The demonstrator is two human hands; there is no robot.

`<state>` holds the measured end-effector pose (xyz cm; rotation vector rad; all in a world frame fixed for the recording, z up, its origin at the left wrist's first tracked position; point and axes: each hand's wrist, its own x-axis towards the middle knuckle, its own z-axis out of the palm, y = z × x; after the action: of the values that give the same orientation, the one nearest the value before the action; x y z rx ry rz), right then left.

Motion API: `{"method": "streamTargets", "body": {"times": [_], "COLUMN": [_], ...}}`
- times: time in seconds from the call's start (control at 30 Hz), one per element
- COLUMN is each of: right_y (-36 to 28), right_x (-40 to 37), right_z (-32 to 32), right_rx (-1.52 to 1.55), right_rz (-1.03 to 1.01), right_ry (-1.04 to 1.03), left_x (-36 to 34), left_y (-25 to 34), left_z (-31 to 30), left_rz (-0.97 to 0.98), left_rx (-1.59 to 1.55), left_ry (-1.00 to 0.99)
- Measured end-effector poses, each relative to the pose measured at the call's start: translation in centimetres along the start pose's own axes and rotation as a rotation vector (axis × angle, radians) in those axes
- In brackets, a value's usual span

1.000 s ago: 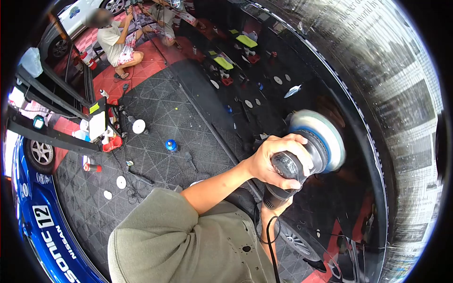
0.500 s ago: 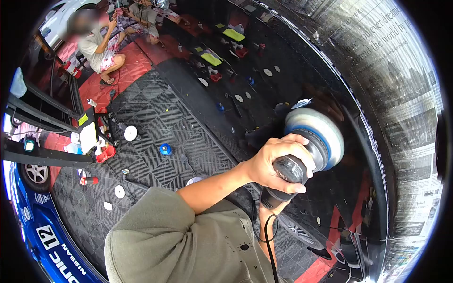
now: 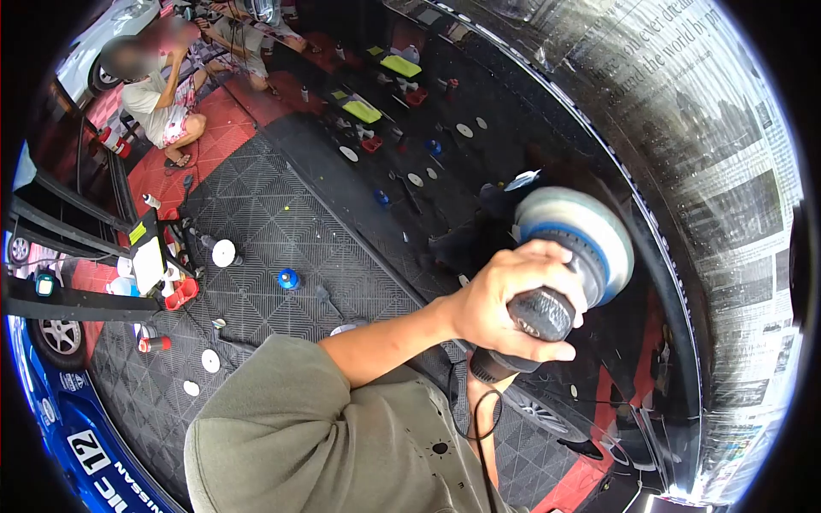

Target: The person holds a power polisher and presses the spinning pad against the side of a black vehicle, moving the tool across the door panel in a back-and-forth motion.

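Observation:
My left hand (image 3: 517, 295) is wrapped over the head of a black polisher (image 3: 543, 316), thumb on the near side and fingers on the far side. Its round pale pad (image 3: 581, 218), with a blue backing ring, looks blurred and lies against a glossy black car panel (image 3: 462, 205). Lower down, my right hand (image 3: 489, 386) is closed round the polisher's body, its fingers mostly hidden behind the tool. A black power cord (image 3: 481, 438) loops down past my right forearm.
Newspaper sheets (image 3: 710, 171) under clear film cover the area beyond the panel's edge. A person (image 3: 158, 103) crouches at upper left. A blue round object (image 3: 288, 279), white discs (image 3: 224, 253) and a red tray (image 3: 181, 294) stand on the tiled floor. A blue car (image 3: 81, 445) is at lower left.
The polisher has shifted slightly right and up across the panel, with both hands still on it. The surroundings have slid left in view as the head turned a little.

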<state>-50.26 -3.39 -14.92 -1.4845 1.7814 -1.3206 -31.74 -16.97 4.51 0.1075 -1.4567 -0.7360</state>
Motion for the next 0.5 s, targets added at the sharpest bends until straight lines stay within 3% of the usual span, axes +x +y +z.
{"method": "streamTargets", "body": {"times": [0.37, 0.5], "right_y": [0.5, 0.9], "right_x": [0.4, 0.3], "right_z": [-0.7, -1.9], "right_rx": [0.024, 0.03], "right_rz": [-0.003, 0.013], "right_ry": [0.005, 0.028], "left_x": [1.6, 0.4], "left_y": [0.2, 0.4], "left_z": [0.6, 2.8], "left_rz": [0.039, -0.018], "left_rx": [-0.029, 0.01], "left_ry": [0.071, -0.015]}}
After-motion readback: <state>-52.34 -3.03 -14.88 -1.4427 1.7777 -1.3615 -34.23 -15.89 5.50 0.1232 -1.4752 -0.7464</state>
